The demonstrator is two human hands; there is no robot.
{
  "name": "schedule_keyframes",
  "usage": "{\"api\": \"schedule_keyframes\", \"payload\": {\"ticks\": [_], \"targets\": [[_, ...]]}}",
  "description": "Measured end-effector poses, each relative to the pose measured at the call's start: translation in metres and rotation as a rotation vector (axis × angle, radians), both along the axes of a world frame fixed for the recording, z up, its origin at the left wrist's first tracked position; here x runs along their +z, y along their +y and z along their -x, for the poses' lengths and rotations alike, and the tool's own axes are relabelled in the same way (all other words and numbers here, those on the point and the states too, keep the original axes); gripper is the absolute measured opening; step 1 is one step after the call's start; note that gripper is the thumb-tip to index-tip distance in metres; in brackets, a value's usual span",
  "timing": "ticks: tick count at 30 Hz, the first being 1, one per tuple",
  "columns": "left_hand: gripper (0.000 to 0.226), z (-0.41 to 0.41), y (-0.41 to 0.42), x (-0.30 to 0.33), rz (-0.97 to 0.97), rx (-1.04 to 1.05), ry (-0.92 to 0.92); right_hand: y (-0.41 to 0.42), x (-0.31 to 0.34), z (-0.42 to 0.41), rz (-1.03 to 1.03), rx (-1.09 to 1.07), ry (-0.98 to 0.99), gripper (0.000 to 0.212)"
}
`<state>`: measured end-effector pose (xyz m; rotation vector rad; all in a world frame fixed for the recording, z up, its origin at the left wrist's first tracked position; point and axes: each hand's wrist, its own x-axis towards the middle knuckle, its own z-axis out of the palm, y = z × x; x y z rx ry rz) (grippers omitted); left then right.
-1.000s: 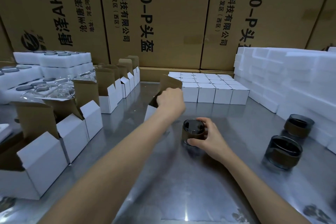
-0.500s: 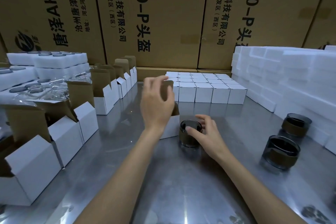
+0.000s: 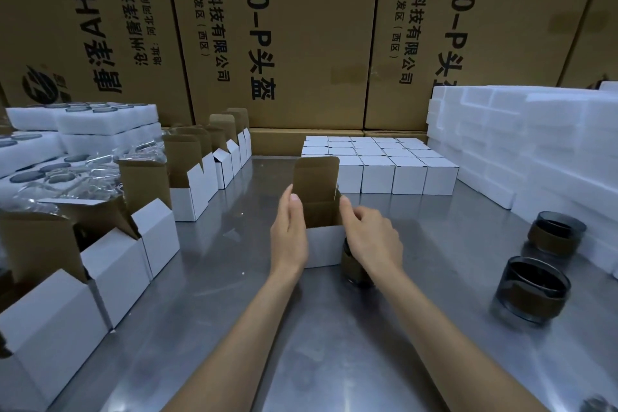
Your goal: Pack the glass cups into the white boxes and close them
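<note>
An open white cardboard box [image 3: 323,244] stood on the steel table [image 3: 334,344] between both hands. Straight left fingers [image 3: 290,211] pressed its left wall; right fingertips [image 3: 346,207] pinched its right flap. A dark glass cup [image 3: 354,269] sat beneath the right hand [image 3: 371,241], touching the box.

glass cup [image 3: 355,269] mostly behind right hand [image 3: 371,241], box [image 3: 26,338] cut off at left edge

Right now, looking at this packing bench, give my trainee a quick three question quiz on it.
1. True or false: the open white box between the hands already has its lid flap folded shut.
2. How many glass cups stand apart on the right side of the metal table? A one, B two, C four.
3. Which hand hides part of the glass cup beside the box?

Key: 1 false, the flap stands up. 2 B. 3 the right hand.
</note>
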<state>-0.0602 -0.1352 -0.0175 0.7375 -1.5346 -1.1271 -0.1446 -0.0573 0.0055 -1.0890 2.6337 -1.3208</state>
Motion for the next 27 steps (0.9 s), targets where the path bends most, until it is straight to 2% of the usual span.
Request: {"api": "schedule_keyframes", "payload": {"ticks": [5,9,11,15,17,19,22,24,27], "targets": [[0.043,0.006,-0.004,-0.004,-0.004,0.043,0.088,0.002,0.002,0.003,0.004,-0.045,-0.047,0.045],[0.041,0.003,-0.009,-0.006,-0.301,0.120,0.169,0.004,0.000,0.006,-0.040,-0.075,-0.055,0.044],[0.039,0.002,-0.009,-0.004,-0.344,0.092,0.176,0.004,0.000,0.006,-0.050,-0.076,-0.062,0.046],[0.030,0.001,-0.009,-0.003,-0.419,-0.068,0.302,0.007,0.001,0.010,-0.029,0.003,-0.103,0.049],[0.042,-0.001,-0.013,-0.003,-0.432,-0.189,0.321,0.012,0.005,0.015,0.025,0.063,-0.113,0.053],[0.067,-0.005,-0.018,-0.002,-0.419,-0.310,0.303,0.019,0.014,0.023,0.125,0.079,-0.074,0.050],[0.098,-0.013,-0.024,0.000,-0.400,-0.426,0.174,0.034,0.030,0.035,0.188,0.128,0.044,0.039],[0.112,-0.015,-0.030,-0.006,-0.362,-0.500,0.073,0.043,0.038,0.036,0.047,0.258,0.086,0.039],[0.117,-0.015,-0.037,-0.017,-0.286,-0.552,-0.009,0.047,0.039,0.025,-0.370,0.412,0.235,0.036]]}}
